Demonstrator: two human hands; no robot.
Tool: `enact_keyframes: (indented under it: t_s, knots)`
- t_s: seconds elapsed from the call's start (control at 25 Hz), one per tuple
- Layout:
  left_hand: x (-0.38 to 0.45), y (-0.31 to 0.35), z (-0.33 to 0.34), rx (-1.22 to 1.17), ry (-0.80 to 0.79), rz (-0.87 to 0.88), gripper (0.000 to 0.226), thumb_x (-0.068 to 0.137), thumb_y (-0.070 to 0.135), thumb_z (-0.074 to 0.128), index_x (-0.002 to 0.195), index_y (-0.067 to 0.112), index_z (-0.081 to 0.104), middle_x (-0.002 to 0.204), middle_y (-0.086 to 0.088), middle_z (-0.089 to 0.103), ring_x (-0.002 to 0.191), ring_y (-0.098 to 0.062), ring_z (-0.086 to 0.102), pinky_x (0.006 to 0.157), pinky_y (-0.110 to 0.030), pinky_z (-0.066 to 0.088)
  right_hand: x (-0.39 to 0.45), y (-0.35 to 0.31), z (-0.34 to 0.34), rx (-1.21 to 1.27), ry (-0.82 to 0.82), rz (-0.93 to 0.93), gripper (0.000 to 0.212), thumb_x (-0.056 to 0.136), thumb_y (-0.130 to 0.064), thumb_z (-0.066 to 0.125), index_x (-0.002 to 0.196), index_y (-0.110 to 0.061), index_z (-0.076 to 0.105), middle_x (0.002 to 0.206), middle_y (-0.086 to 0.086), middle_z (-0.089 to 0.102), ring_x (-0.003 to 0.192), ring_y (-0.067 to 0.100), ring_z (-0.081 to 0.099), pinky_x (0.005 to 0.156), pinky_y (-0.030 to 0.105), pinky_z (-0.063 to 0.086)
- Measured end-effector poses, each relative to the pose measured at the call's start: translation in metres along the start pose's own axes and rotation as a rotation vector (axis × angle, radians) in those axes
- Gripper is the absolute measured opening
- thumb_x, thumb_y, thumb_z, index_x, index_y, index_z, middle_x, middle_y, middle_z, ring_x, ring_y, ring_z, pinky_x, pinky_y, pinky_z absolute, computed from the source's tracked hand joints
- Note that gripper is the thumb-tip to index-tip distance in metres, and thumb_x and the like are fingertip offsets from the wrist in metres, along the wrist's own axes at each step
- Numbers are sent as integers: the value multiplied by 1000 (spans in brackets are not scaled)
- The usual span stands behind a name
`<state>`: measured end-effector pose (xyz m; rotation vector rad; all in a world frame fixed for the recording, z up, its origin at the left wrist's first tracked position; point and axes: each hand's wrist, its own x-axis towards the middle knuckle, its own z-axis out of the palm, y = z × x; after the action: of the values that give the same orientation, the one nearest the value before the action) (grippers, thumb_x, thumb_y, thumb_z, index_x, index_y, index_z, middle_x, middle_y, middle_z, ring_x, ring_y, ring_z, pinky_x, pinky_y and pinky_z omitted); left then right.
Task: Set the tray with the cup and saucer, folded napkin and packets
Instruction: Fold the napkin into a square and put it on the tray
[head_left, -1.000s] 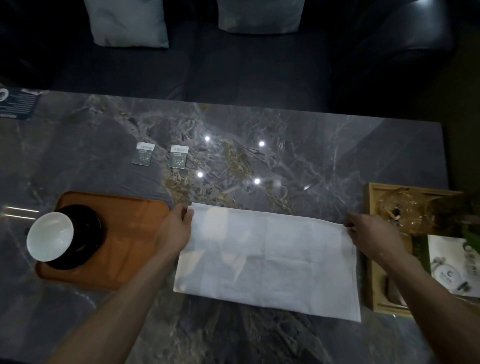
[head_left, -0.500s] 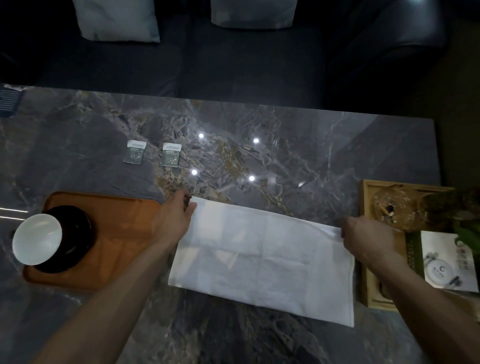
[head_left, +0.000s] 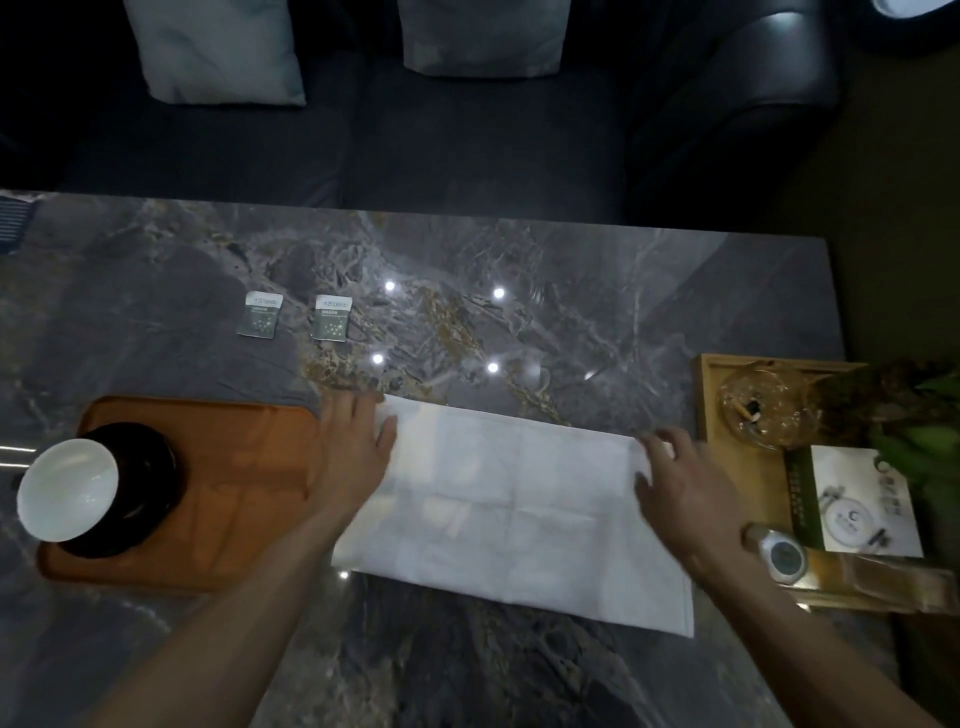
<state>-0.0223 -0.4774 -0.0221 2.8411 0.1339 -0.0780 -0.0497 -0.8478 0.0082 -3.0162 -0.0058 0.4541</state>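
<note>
A white napkin (head_left: 514, 509) lies spread flat on the dark marble table, folded into a long rectangle. My left hand (head_left: 358, 452) holds its far left corner, thumb on top of the cloth. My right hand (head_left: 680, 483) grips the far right corner with curled fingers. To the left is an orange-brown tray (head_left: 244, 467). On the tray's left end a black saucer (head_left: 150, 483) carries a white cup (head_left: 67, 488). Two small grey-green packets (head_left: 260, 314) (head_left: 332, 318) lie side by side on the table beyond the tray.
A light wooden box tray (head_left: 709, 405) at the right edge holds a glass ashtray (head_left: 763, 410), a white card (head_left: 862, 499) and a round silver gadget (head_left: 782, 556). Green leaves (head_left: 930, 431) overhang it. A dark sofa with pale cushions (head_left: 218, 52) runs behind the table.
Both hands have slid a little nearer along the napkin's far corners. The right corner has moved inward. The cup, saucer and packets have not moved.
</note>
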Motion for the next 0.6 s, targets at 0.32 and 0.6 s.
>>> enact_keyframes:
  t_s: [0.32, 0.6]
  knots:
    - [-104, 60, 49, 2, -194, 440, 47, 97, 41, 42, 142, 25, 43, 152, -3, 40, 143, -24, 32, 115, -47, 25, -79, -85, 70, 139, 22, -98, 58, 96, -55, 33, 147, -27, 37, 158, 7, 32, 146, 35, 21, 116, 61, 16]
    - [-112, 74, 73, 195, -287, 439, 57, 98, 39, 31, 152, 21, 24, 161, -4, 21, 149, -24, 15, 117, -54, 13, -80, -95, 108, 56, 13, -116, 65, 98, -56, 27, 155, -27, 14, 165, 5, 5, 151, 31, 0, 114, 69, 7]
